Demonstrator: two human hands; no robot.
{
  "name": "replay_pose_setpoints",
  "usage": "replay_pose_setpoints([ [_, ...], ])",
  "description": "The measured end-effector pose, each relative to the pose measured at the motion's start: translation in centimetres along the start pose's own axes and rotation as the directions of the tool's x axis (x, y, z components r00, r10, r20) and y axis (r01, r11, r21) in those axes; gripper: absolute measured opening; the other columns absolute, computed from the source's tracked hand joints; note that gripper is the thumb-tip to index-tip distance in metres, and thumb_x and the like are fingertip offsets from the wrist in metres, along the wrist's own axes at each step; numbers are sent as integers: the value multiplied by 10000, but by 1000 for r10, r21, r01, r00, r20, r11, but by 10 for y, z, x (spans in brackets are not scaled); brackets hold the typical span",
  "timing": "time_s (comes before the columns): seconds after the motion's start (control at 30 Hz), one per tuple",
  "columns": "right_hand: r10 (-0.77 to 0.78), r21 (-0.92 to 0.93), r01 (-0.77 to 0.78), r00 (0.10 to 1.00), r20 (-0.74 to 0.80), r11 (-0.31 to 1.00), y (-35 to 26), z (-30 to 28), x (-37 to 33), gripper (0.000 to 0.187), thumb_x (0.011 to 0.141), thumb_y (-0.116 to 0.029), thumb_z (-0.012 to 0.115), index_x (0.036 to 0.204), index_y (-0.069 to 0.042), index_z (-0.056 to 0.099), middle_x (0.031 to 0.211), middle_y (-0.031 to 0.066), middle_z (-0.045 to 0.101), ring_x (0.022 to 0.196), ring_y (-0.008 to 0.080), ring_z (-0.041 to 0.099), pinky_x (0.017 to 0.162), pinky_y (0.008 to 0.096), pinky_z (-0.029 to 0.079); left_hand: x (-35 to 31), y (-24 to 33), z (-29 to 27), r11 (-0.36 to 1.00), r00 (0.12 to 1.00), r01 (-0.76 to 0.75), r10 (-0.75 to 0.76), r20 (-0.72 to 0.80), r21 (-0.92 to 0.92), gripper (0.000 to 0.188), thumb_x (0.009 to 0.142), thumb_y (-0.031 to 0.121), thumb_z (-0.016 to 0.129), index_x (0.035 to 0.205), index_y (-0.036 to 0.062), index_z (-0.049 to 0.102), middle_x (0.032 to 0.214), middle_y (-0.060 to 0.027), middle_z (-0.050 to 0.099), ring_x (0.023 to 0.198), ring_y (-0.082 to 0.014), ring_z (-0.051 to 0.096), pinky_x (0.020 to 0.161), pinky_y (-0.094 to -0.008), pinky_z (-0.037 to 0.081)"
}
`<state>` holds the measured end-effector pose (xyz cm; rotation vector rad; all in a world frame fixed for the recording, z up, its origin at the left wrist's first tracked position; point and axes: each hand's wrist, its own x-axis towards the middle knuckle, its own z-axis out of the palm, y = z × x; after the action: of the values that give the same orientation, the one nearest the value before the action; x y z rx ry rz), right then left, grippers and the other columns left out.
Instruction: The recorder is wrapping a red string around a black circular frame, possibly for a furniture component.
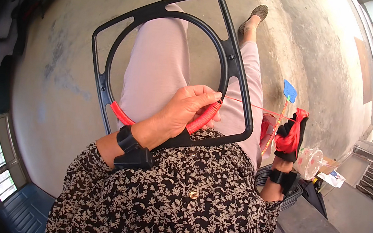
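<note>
Black square frame [242,84] with inner ring [224,74] held over thighs [158,62]; ring pinched by left hand [180,113] at end of red cord wrapping [206,118]. Taut strand [262,108] stretched to gloved right hand [301,133], curled around red cord bundle [288,143]. Tension best kept even, turns laid close.

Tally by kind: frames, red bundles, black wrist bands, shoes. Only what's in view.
Frame: 1
Red bundle: 1
Black wrist bands: 2
Shoe: 1
Total: 5
</note>
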<state>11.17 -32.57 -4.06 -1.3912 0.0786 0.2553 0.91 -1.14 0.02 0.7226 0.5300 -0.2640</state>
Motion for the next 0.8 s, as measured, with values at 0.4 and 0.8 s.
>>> replay_pose_setpoints([
  [0.4,471,-400,-263,615,632,878,-29,123,11,387,837,-76,575,1207,29,526,1002,41,617,952,118,568,862,258,453,-8,-1,1,985,994,-112,112,7,130,105,928,136,546,898,36,550,738,-116,641,618,-155,637,570,-257,542],
  [0.8,292,-188,-262,448,845,946,-12,136,27,485,817,-168,645,1241,-2,478,1083,52,579,927,129,568,801,273,471,-10,0,-3,979,981,-180,172,87,98,114,864,91,616,910,9,551,752,-99,650,623,-113,617,564,-239,520],
])
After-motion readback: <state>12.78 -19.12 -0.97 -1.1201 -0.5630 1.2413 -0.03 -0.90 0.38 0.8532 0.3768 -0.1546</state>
